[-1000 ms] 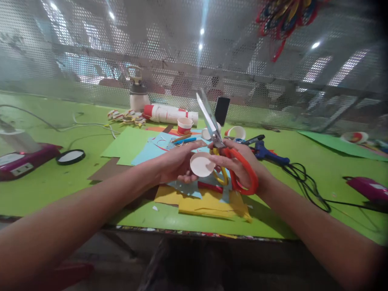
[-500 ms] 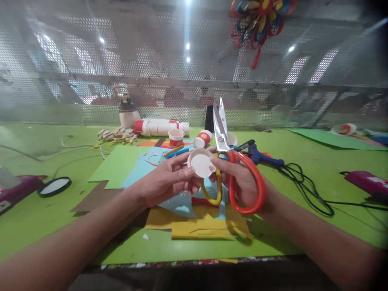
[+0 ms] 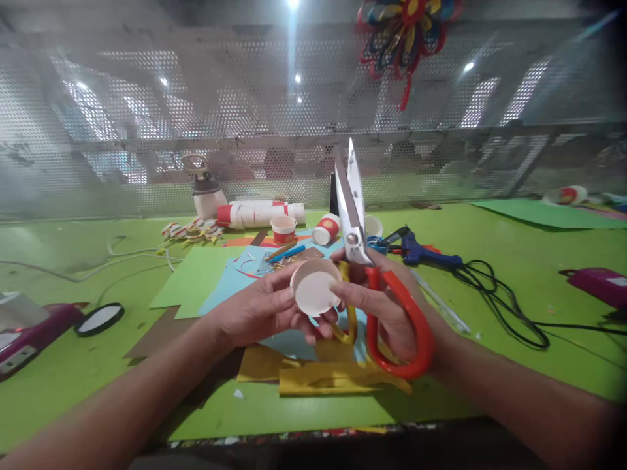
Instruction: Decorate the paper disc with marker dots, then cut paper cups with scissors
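Note:
Between both hands is the shallow white bottom of a cut paper cup [image 3: 315,292], its open side tilted toward me. My left hand [image 3: 267,303] pinches its left rim with thumb and fingers. The thumb of my right hand [image 3: 379,307] presses on the right side of the cup bottom. That same right hand keeps a pair of scissors [image 3: 353,238] with one red and one yellow handle looped over it. The steel blades point up and stand slightly apart. Below the hands lie yellow paper pieces [image 3: 328,378] and light blue paper.
Red-and-white paper cups [image 3: 283,230] and a row of stacked cups [image 3: 264,214] stand farther back. At right lie a blue glue gun [image 3: 434,256] and its black cable. Power strips sit at both sides, beside a round black-rimmed disc [image 3: 99,320] at left. A perforated screen [image 3: 255,98] closes the back.
The cup bottom, both hands and the scissors sit a little lower and farther left in view. The cup bottom is turned slightly, with its inner wall showing differently. Both hands keep their holds.

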Action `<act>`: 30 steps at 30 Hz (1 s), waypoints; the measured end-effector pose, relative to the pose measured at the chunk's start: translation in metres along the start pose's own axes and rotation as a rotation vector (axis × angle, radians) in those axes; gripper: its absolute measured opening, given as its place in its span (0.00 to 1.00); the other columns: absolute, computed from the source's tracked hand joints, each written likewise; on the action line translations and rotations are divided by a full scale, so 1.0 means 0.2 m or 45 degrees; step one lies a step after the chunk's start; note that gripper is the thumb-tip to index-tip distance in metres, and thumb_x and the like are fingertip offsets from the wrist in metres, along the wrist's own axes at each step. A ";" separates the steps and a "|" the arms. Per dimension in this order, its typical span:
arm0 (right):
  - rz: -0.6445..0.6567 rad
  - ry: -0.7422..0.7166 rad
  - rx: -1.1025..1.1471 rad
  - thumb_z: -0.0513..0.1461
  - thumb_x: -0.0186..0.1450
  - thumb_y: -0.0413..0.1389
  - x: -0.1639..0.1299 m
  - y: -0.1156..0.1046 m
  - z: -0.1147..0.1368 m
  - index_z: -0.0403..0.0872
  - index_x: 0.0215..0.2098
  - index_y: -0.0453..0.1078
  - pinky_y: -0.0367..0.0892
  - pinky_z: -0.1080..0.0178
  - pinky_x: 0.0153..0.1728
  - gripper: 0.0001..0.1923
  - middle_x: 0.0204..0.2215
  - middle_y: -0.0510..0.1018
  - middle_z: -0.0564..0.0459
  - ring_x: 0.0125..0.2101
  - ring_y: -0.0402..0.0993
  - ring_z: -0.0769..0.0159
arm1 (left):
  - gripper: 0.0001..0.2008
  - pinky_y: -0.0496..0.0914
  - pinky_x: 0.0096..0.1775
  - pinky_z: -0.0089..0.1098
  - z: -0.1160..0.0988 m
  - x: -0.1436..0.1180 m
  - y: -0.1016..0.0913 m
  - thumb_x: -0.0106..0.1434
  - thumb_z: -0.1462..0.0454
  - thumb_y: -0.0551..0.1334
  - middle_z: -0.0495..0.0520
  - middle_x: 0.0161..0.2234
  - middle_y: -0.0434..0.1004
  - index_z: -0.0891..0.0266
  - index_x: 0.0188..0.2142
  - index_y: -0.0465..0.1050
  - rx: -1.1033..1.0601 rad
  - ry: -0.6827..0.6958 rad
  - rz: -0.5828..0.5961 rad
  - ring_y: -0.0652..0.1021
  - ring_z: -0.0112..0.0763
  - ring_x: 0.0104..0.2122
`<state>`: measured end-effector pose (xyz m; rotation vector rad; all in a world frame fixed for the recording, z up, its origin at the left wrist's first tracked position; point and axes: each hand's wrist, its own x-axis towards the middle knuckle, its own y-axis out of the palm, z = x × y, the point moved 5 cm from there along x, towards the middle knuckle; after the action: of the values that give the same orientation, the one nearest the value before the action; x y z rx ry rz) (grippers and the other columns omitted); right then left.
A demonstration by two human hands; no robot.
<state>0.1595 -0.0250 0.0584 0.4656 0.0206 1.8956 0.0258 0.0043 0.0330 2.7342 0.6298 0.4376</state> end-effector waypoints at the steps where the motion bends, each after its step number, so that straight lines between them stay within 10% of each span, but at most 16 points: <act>1: -0.005 -0.003 -0.032 0.40 0.60 0.63 0.00 0.00 0.01 0.51 0.41 0.64 0.72 0.63 0.25 0.15 0.25 0.76 0.58 0.21 0.73 0.69 | 0.26 0.77 0.36 0.29 0.00 0.00 0.00 0.61 0.55 0.66 0.62 0.42 0.78 0.62 0.56 0.67 0.003 -0.005 0.007 0.81 0.38 0.39; 13: -0.271 -0.177 -0.490 0.41 0.59 0.63 0.02 -0.10 0.06 0.47 0.46 0.67 0.70 0.65 0.34 0.19 0.31 0.75 0.56 0.31 0.71 0.70 | 0.25 0.76 0.37 0.31 -0.10 -0.03 -0.07 0.55 0.61 0.71 0.58 0.44 0.77 0.59 0.52 0.71 0.320 0.061 -0.174 0.78 0.38 0.42; 30: 0.122 -0.034 -0.870 0.55 0.66 0.51 0.01 -0.12 0.10 0.47 0.41 0.70 0.63 0.64 0.25 0.21 0.25 0.70 0.54 0.23 0.66 0.69 | 0.25 0.71 0.39 0.31 -0.20 -0.10 -0.23 0.55 0.62 0.70 0.59 0.45 0.77 0.59 0.53 0.74 0.376 0.238 -0.286 0.76 0.35 0.39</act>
<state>0.1859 -0.0186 0.0714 0.0217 -0.6560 1.8502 -0.0221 0.0435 0.0495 2.8666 1.1180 0.5904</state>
